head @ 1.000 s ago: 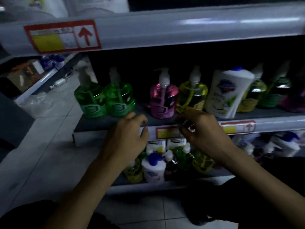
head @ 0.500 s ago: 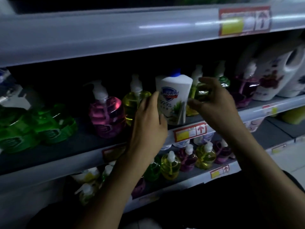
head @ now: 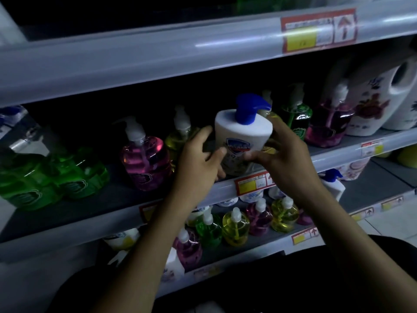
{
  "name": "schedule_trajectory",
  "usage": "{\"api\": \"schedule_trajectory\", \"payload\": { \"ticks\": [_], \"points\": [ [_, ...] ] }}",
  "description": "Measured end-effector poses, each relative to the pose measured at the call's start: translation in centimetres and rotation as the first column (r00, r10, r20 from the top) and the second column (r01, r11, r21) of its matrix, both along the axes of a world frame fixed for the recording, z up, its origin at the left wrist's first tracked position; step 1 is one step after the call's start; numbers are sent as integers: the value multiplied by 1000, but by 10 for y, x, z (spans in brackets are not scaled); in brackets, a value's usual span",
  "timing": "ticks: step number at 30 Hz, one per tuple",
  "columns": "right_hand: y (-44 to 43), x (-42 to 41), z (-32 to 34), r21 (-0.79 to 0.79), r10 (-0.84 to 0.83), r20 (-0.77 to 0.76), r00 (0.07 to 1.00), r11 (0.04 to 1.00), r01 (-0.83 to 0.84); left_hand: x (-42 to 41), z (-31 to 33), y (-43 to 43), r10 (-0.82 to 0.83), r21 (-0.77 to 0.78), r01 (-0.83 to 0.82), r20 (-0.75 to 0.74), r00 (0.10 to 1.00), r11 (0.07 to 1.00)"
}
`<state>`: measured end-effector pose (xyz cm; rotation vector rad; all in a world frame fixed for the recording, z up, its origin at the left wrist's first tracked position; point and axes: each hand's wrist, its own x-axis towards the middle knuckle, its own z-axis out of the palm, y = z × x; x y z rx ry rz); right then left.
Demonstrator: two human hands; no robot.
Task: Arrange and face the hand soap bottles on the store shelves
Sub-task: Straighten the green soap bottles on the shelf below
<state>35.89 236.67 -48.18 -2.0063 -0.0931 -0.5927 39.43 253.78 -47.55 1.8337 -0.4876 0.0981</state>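
Note:
A white soap bottle (head: 242, 134) with a blue pump stands at the front of the middle shelf (head: 117, 195). My left hand (head: 198, 163) grips its left side, thumb across the label. My right hand (head: 286, 157) grips its right side, fingers curled round it. A pink pump bottle (head: 145, 161) stands to the left, and a yellow one (head: 180, 138) sits partly hidden behind my left hand. Green bottles (head: 52, 177) crowd the far left. To the right stand a dark green bottle (head: 297, 118) and a purple bottle (head: 329, 125).
Large white jugs (head: 381, 102) fill the shelf's right end. The shelf above (head: 158, 55) overhangs closely, with a red price tag (head: 318, 30). The lower shelf (head: 372, 190) holds several small yellow, green and purple pump bottles (head: 235, 227).
The view shifted right and closer. Both hands rose from the shelf edge to the white bottle and now hold it from both sides; its blue pump now points right.

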Motion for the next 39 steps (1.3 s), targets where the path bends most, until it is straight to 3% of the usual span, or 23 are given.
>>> {"api": "schedule_trajectory", "payload": {
  "ticks": [4,7,10,16,22,26,30,33,36,39],
  "points": [
    [5,-17,-5,-10,87,70,994,996,-87,-5,-8,17,-34,72,35,-19,999,997],
    [14,-29,5,-18,127,118,985,992,-126,-17,1,26,24,78,-35,139,990,996],
    [28,-41,34,38,124,236,964,990,-136,-35,33,33,103,-40,-96,280,954,995],
    [68,-62,107,256,82,547,833,931,-260,-89,104,53,100,-129,-46,448,888,991],
    [109,-30,196,114,287,693,662,862,-493,-75,191,90,280,-145,-247,655,701,958],
    [127,16,224,95,375,635,676,830,-549,-46,222,99,360,-85,-417,678,641,905],
    [139,47,222,221,392,490,778,808,-546,-14,220,107,418,18,-541,615,669,841],
    [140,53,219,227,383,393,836,841,-491,-8,212,106,446,77,-598,591,672,798],
    [135,55,217,105,416,260,871,885,-454,-12,208,104,493,160,-691,591,639,705],
    [134,53,210,-126,377,126,918,924,-362,-21,194,103,481,253,-763,648,591,595]
  ]
}}
